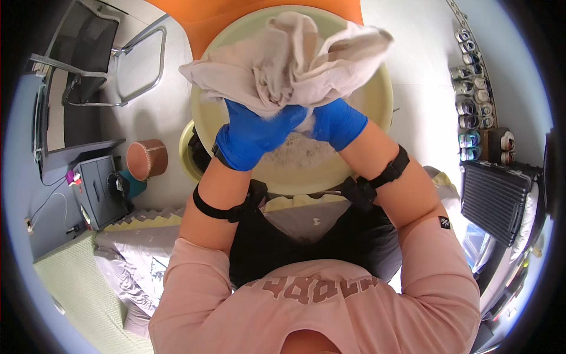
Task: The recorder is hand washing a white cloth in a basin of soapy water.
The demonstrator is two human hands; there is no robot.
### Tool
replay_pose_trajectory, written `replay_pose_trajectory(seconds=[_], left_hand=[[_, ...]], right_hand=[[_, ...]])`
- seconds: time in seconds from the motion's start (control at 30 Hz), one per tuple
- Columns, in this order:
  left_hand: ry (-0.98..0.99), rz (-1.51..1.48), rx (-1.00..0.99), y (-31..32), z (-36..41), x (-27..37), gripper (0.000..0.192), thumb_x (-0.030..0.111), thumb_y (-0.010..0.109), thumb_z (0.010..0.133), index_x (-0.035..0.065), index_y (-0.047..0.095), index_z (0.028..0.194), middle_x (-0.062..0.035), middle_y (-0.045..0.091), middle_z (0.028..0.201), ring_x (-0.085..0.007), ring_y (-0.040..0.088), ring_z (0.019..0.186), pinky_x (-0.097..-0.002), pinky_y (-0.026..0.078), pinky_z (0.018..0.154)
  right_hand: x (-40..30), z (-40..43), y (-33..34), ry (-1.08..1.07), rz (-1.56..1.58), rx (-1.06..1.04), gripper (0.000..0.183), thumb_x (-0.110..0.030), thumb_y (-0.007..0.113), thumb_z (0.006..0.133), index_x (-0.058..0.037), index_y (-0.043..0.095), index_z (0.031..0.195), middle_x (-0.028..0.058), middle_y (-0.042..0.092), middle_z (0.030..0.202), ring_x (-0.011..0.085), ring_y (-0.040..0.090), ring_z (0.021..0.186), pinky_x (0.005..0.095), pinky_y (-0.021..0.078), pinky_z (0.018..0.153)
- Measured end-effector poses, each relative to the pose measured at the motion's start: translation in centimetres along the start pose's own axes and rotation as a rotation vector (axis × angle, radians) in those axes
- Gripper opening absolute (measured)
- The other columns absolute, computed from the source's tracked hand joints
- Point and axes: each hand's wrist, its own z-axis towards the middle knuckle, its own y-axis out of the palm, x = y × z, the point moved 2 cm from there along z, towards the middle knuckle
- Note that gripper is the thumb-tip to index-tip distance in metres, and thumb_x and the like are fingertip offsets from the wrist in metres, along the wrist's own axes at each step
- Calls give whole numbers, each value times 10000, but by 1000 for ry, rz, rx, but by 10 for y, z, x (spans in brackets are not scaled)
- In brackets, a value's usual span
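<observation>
A wet, pale pinkish cloth [287, 66] is bunched above a large pale yellow plastic basin [382, 95]. My left hand [261, 128], in a blue rubber glove, grips the lower gathered part of the cloth. Close beside it, my right hand [338, 121], gloved the same way, is closed on the cloth too. White suds cling between the gloves. Below my hands, soapy water [298, 152] with bubbles shows in the basin. The fingertips are partly hidden by the cloth.
An orange surface [199, 22] lies beyond the basin. A smaller yellow basin [185, 150] with dark contents touches its left side. Further left are a brown round basket [148, 159] and a metal-framed chair [163, 57]. Rows of shoes [466, 106] and a black suitcase [495, 199] stand right.
</observation>
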Motion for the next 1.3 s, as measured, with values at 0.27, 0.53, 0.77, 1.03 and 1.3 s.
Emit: replay_pose_trajectory(seconds=[0.27, 0.53, 0.77, 1.03, 1.3], left_hand=[[-416, -856, 372, -14, 17, -15, 455, 85, 591, 839, -28, 526, 1275, -155, 653, 1082, -296, 633, 1021, -435, 520, 984], [-571, -1097, 463, -49, 1, -43, 176, -84, 660, 796, -65, 664, 970, -188, 674, 1076, -308, 672, 994, -415, 551, 915], [-523, -757, 535, -45, 3, -34, 436, -90, 650, 794, -56, 557, 1219, -189, 670, 1062, -325, 689, 959, -433, 592, 853], [-631, -820, 499, -27, 4, -24, 472, -110, 648, 801, -98, 493, 1247, -200, 654, 1091, -319, 684, 1001, -428, 593, 875], [-561, -759, 426, -27, 1, -19, 606, -172, 683, 735, -89, 464, 1295, -205, 614, 1214, -294, 671, 1041, -402, 592, 905]], right_hand=[[-8, -10, 11, -191, -82, 221, 337, -209, 542, 969, 3, 564, 1231, 144, 655, 1185, 299, 659, 1058, 378, 530, 928], [-32, -23, 16, -501, -757, 42, 231, -60, 643, 917, 42, 678, 1122, 113, 697, 1114, 189, 642, 1029, 325, 508, 925], [-38, -24, 17, -465, -632, -17, 207, -70, 683, 905, 47, 705, 1074, 118, 723, 1031, 163, 664, 932, 311, 537, 845], [-38, -19, 20, -425, -574, -39, 242, 6, 667, 885, 66, 690, 1117, 165, 716, 1084, 224, 682, 1029, 337, 535, 966], [-39, -19, 24, -195, 13, -449, 492, -211, 421, 1039, 56, 407, 1453, 254, 426, 1492, 312, 458, 1368, 409, 345, 1164]])
